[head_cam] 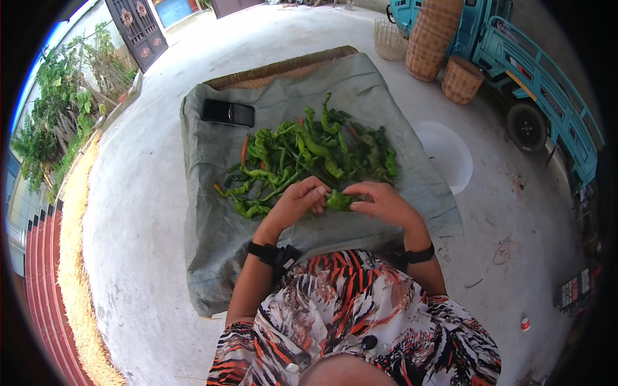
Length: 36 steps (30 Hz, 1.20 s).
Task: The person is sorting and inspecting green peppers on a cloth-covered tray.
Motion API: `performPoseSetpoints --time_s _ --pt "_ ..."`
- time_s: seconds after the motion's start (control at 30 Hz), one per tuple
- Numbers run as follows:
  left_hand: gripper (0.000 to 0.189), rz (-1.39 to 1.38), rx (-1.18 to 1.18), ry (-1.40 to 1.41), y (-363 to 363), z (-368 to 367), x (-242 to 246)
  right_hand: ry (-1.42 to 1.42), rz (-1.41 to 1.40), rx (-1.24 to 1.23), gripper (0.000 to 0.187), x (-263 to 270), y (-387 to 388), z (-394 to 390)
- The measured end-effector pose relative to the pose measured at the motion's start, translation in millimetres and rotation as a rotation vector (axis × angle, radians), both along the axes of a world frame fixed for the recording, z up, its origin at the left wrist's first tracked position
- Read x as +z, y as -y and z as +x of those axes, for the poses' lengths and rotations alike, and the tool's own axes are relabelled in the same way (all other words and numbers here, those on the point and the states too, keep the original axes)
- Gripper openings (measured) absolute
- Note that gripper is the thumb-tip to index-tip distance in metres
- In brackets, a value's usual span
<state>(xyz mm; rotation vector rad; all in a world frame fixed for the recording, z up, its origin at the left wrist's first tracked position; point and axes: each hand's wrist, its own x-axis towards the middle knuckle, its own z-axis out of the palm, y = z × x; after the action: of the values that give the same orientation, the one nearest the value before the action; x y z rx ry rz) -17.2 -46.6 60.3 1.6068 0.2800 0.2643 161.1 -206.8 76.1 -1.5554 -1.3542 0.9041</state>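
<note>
A wrinkled green pepper (pixel 339 200) is held between my two hands at the near side of a heap. My left hand (pixel 303 199) pinches its left end with thumb and fingers. At its right end, the thumb and fingertips of my right hand (pixel 379 201) grip the pepper's body. Just beyond them lies the pile of long twisted green peppers (pixel 314 149), with a few red or orange ones among them. The pile rests on a grey-green woven plastic sheet (pixel 217 159), which is draped over a woven tray or mat (pixel 285 68) that shows at the far edge.
A black smartphone (pixel 228 113) lies at the sheet's far left. A white basin (pixel 446 154) stands on the concrete to the right, partly behind the sheet. Wicker baskets (pixel 462 81) and a turquoise cargo tricycle (pixel 536 82) are at the far right. Straw or grain (pixel 77 251) lines the left.
</note>
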Motion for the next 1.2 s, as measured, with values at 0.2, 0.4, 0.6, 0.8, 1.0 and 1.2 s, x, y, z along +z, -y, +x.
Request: performPoseSetpoints --time_s 0.2,0.4,0.6,0.8,1.0,1.2 --pt "0.025 -0.178 0.007 0.037 1 -4 5 -0.134 -0.074 0.002 0.033 -7 -3 3" --pt "0.020 -0.308 0.092 0.156 -7 -7 0 -0.615 0.187 -0.481 0.032 -13 10 44" --pt "0.019 -0.308 0.117 0.163 -12 -7 -4 -1.193 0.535 -0.736 0.033 -19 16 88" --pt "0.019 -0.322 0.075 0.164 -10 -5 -4 -0.108 0.029 -0.582 0.049 -39 -14 61" --pt "0.019 -0.302 0.035 0.168 -6 -4 0 0.665 -0.199 -0.663 0.064 -42 -36 48" --pt "0.021 -0.251 0.008 0.118 -4 -5 -1 -0.080 0.057 -0.655 0.060 -23 -17 50"
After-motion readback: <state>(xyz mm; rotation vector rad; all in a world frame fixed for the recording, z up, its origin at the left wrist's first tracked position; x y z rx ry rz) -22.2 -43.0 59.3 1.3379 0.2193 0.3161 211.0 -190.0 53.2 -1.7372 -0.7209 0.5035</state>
